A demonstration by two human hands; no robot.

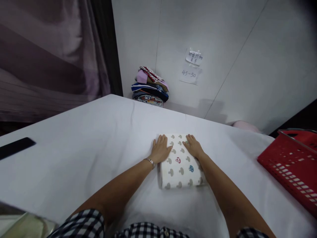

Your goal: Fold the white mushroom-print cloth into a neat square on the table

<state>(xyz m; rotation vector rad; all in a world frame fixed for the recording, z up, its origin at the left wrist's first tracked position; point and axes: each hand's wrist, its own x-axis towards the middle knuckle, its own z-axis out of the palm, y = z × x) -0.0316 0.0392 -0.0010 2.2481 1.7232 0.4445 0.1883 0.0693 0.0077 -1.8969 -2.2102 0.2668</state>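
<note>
A folded white cloth with a mushroom print [180, 165] lies on the white table [86, 142] in front of me. My left hand [160, 148] rests flat on its far left corner, fingers stretched out, a bracelet on the wrist. My right hand [193, 145] lies flat on its far right corner, fingers spread. Neither hand grips anything.
A stack of folded colourful clothes [150, 86] sits at the table's far edge against the wall. A red plastic basket [292, 165] stands at the right. A black phone [15, 147] lies at the left edge. Two paper notes [191, 66] hang on the wall.
</note>
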